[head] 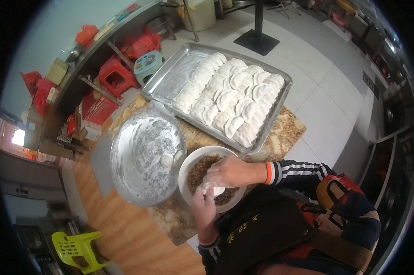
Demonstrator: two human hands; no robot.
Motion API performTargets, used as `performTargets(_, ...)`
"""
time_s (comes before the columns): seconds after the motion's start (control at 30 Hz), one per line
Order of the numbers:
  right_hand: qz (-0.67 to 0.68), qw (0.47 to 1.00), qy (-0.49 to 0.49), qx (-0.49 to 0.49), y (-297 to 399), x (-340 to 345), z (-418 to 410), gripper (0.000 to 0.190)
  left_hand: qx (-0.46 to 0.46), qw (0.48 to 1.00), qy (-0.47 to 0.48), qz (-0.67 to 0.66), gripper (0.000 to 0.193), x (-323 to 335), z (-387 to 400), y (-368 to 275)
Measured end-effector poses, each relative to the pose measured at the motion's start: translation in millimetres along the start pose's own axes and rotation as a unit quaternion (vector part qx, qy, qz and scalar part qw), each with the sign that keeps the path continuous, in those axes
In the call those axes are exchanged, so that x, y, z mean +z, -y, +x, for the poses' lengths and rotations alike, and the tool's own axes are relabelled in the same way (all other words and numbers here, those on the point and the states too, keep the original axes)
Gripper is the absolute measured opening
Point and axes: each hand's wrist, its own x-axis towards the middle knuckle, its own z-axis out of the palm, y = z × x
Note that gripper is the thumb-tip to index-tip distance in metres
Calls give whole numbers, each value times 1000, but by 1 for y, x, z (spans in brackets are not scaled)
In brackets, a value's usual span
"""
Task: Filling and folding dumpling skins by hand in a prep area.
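Note:
My left hand [204, 205] holds a white dough wrapper [219, 190] above a white bowl [183, 178]. My right hand [222, 171] meets it from the other side, fingers curled down at the wrapper's edge and partly hiding it. Brown minced filling [202, 166] lies in the bowl below both hands. To the left of the bowl, a round metal basin [141, 168] is dusted with white flour, and a small round wrapper [166, 161] lies at its right side. Beyond the bowl, a metal tray [172, 74] carries rows of pleated dumplings [239, 98], some stacked on others.
The basin, bowl and tray stand on a marble-patterned tabletop [286, 130]; the tray overhangs its far edge. Red and pale blue plastic stools [116, 74] sit under a wall shelf. A yellow-green plastic chair [78, 249] is at lower left. A black post base [257, 42] stands beyond the tray.

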Motion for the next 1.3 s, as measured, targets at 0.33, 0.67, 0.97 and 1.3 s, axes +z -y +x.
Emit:
performTargets(0.33,23,999,-7,26,1,2,0,22,-10,999,-22,-35,23,0,0,-1)
performTargets(0.67,29,999,20,34,5,-6,2,23,-42,984,-18,-170,24,7,0,22)
performTargets(0.97,10,1000,6,27,2,-5,0,22,-84,979,18,-185,22,4,1,24)
performTargets(1.3,41,999,2,20,5,-10,7,22,-37,993,23,-109,24,-3,2,19)
